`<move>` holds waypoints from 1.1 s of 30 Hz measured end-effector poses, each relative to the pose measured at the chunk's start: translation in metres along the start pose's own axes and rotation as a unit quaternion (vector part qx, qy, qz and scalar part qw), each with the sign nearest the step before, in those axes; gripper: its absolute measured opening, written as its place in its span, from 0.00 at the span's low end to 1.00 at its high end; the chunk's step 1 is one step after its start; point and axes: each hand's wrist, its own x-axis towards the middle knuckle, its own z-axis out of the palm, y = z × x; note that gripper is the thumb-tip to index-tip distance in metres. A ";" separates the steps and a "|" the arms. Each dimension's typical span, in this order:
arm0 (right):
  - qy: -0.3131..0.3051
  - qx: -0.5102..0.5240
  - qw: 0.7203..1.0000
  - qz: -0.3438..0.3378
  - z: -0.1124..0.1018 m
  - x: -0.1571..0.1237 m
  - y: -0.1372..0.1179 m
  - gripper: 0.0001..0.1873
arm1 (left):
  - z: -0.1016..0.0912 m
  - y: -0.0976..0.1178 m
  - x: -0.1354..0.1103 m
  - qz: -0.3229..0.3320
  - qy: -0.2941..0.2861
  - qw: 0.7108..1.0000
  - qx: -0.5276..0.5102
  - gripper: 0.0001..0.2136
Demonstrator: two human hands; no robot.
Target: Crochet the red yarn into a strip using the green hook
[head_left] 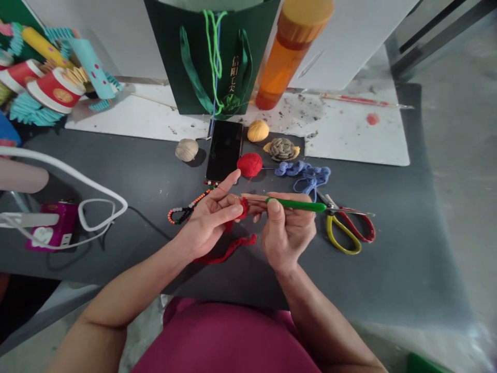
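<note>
from the head view, the left grip (207, 223) is clenched on a small red crocheted piece (244, 208), pinching it between thumb and fingers. its raised forefinger (232, 178) probably keeps tension on a thin strand that seems to run from a round red yarn ball (249, 164), just ahead of the grip. the right grip (289, 233) is grasping a slim metal crochet hook with a green handle (295, 205), held much like a pencil, which likely gives fine control at the tip. the hook points left into the red piece, which sits between the two grips. a crinkled red crocheted strip (229, 249) trails just below the left grip onto the dark grey worktop (388, 269).

to the right of the right grip, scissors with yellow and red loop handles (345, 230) lie near at hand, perhaps kept there for quick reach. a loose blue crocheted length (306, 173) lies just ahead of that grip. ahead of the left grip are a string of orange and black beads (190, 206), a black glass-fronted phone (224, 150), a tan yarn ball (187, 149) and a yellow yarn ball (258, 130), set apart and probably easy to pick from.
</note>
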 end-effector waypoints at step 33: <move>-0.087 0.018 0.994 0.063 -0.009 0.013 0.005 0.11 | 0.001 0.006 0.004 -0.064 -0.088 0.992 -0.061 0.22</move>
